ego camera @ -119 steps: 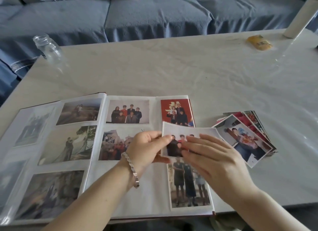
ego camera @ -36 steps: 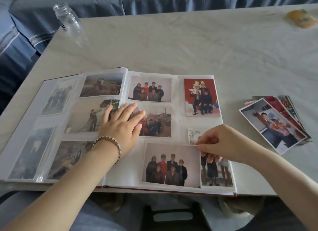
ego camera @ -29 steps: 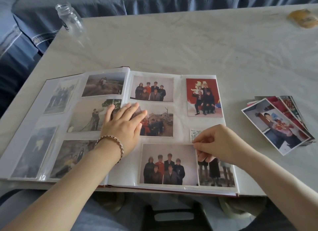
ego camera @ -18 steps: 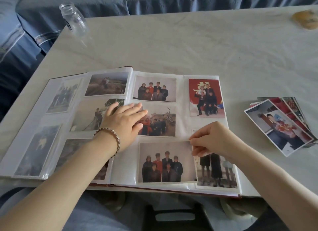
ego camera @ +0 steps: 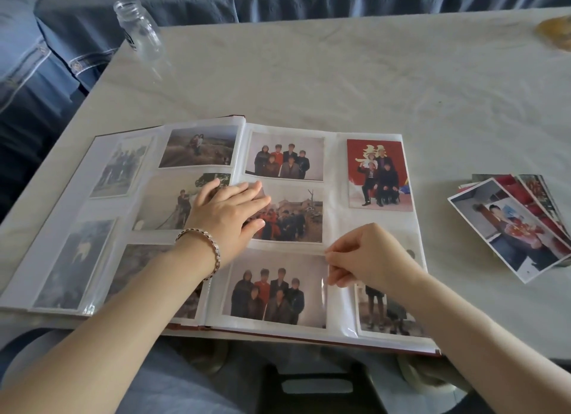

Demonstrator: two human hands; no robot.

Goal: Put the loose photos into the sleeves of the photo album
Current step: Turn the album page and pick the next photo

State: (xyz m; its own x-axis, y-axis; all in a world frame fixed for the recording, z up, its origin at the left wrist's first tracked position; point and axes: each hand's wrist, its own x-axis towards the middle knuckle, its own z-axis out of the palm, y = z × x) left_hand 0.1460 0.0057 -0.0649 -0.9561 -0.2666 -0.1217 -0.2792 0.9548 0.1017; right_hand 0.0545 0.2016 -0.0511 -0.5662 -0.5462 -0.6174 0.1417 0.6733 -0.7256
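W/ your right hand [ego camera: 370, 259] pinching the group photo [ego camera: 272, 290] & left hand [ego camera: 225, 216] flat on the album [ego camera: 335, 216], a hard shove could crease it.

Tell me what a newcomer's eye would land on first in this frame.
The open photo album fills the near edge of the table, with the left hand resting flat across its fold. The right hand pinches the upper right corner of a group photo in the bottom row of the right page. A fanned stack of loose photos lies on the table to the album's right.
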